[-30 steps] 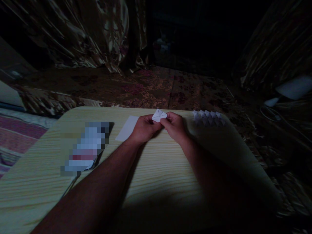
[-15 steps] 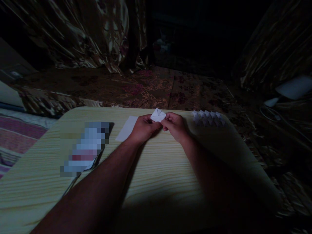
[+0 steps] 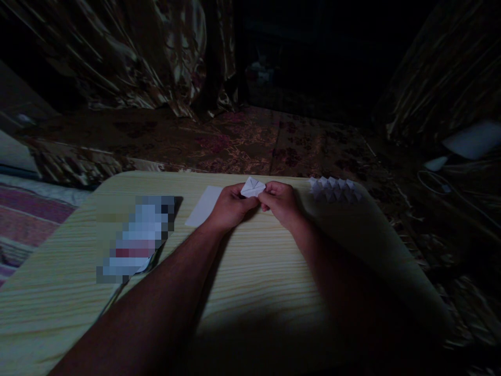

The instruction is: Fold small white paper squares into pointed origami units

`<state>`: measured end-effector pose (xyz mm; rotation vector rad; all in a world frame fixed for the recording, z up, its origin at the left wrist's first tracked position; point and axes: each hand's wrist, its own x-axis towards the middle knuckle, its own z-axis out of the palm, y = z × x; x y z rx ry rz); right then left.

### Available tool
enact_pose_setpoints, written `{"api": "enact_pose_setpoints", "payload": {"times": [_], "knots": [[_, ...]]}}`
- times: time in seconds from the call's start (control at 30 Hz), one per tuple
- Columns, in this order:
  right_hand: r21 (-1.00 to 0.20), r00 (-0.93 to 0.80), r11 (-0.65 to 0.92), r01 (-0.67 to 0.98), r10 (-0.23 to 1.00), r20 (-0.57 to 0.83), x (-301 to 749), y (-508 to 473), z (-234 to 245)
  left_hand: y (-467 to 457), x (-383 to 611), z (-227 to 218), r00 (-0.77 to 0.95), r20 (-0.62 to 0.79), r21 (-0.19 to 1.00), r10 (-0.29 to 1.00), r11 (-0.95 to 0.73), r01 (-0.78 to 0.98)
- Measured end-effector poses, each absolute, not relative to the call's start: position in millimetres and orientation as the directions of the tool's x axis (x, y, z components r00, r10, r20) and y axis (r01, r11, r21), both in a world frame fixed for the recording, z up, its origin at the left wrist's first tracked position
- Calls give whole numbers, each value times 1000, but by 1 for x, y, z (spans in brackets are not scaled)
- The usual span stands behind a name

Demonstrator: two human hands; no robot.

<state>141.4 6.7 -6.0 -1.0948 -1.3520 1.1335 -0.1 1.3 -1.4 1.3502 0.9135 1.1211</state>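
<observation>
A small folded white paper piece [image 3: 252, 187] is pinched between both my hands just above the far part of a pale wooden table [image 3: 250, 282]. My left hand [image 3: 230, 208] grips its left side with closed fingers. My right hand [image 3: 281, 203] pinches its right side. Flat white paper sheets [image 3: 203, 204] lie on the table just left of my left hand. A row of several folded white paper pieces [image 3: 334, 189] sits at the table's far right corner, a little right of my right hand.
A blurred-out dark object [image 3: 136, 237] lies on the table's left part. Patterned carpet [image 3: 235, 141] and dark draped curtains [image 3: 129, 57] are beyond the table. A striped rug [image 3: 23, 224] is at the left. White items and a cable [image 3: 450, 162] lie at the right.
Both hands have turned the folded paper slightly and drawn it a little left and lower; otherwise nothing has moved.
</observation>
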Motion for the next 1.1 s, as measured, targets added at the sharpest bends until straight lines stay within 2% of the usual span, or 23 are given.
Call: {"api": "enact_pose_setpoints", "payload": {"times": [0.77, 1.1], "knots": [[-996, -76, 81, 25, 994, 79, 141, 7, -6, -1, -1, -1, 284, 122, 992, 951, -121, -23], [-997, -75, 68, 22, 995, 66, 140, 6, -6, -1, 1, 1, 262, 157, 987, 952, -146, -61]]}}
